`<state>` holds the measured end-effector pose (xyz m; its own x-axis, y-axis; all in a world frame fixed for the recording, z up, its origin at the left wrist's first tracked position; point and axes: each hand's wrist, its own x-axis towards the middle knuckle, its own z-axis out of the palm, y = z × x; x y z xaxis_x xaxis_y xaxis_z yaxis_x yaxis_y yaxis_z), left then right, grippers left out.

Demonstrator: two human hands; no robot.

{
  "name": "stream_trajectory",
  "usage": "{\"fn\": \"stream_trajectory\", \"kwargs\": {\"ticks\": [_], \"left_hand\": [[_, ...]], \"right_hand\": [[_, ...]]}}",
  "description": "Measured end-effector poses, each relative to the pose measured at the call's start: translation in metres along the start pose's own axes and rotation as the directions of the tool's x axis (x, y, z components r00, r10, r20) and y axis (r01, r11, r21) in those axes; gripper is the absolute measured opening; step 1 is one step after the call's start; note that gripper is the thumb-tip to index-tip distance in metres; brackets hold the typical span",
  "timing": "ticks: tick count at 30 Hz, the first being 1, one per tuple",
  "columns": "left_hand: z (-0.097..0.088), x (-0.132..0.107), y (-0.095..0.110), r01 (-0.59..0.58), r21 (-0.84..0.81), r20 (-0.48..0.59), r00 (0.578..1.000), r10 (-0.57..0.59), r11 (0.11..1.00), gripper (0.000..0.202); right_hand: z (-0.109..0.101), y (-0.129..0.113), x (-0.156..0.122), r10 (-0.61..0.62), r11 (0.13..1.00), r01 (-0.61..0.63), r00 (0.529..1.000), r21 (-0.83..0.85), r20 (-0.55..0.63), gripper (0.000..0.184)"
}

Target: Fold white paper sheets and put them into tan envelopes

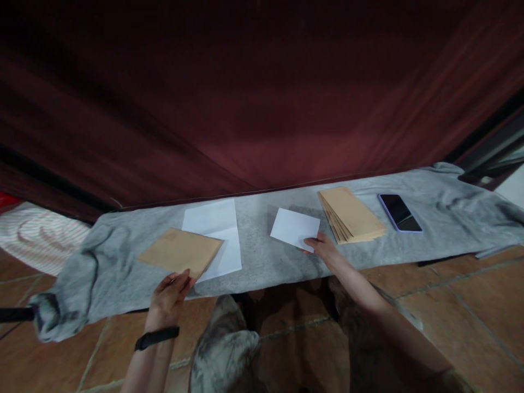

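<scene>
a grey cloth-covered surface (262, 267) carries 1 white sheet (230, 246), a fanned stack of brown envelopes (355, 214) and 1 phone (400, 213).

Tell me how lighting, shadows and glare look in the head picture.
Head view: dim, the dark red cloth fading nearly black along the top; head view: the brown envelope shades the white paper sheet; head view: a paler patch, perhaps reflection, on the smartphone.

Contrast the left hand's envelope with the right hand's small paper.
Colour: the envelope is brown, the small paper white.
Size: the envelope looks larger than the small paper.
Position: the envelope overlaps a white sheet; the small paper is over gray cloth.
Shared: both are flat and held.
</scene>
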<state>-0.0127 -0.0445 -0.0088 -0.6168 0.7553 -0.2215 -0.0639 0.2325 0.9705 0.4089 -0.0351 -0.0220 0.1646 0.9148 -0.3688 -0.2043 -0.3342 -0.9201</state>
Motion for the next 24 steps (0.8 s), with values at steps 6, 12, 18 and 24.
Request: {"fn": "stream_trajectory", "kwargs": {"ticks": [6, 12, 18, 24], "left_hand": [[-0.014, -0.005, -0.012, -0.074, 0.176, -0.006, 0.997, 0.076, 0.982, 0.037], [-0.028, 0.026, 0.015, -0.661, 0.602, 0.518, 0.750, 0.411, 0.448, 0.049], [0.010, 0.065, 0.053, -0.895, 0.436, 0.880, 0.446, -0.164, -0.097, 0.104], [0.045, 0.077, 0.068, -0.903, 0.383, 0.798, 0.430, -0.422, -0.196, 0.133]], "right_hand": [[0.001, 0.003, 0.001, -0.007, 1.000, 0.007, 1.000, 0.003, 0.000, 0.027], [0.002, 0.004, 0.002, -0.036, 0.999, 0.036, 0.999, -0.010, 0.013, 0.026], [0.004, 0.005, 0.002, -0.049, 0.997, 0.051, 0.998, -0.052, 0.031, 0.022], [-0.004, 0.008, 0.006, -0.018, 0.997, 0.019, 1.000, -0.070, 0.016, 0.028]]}}
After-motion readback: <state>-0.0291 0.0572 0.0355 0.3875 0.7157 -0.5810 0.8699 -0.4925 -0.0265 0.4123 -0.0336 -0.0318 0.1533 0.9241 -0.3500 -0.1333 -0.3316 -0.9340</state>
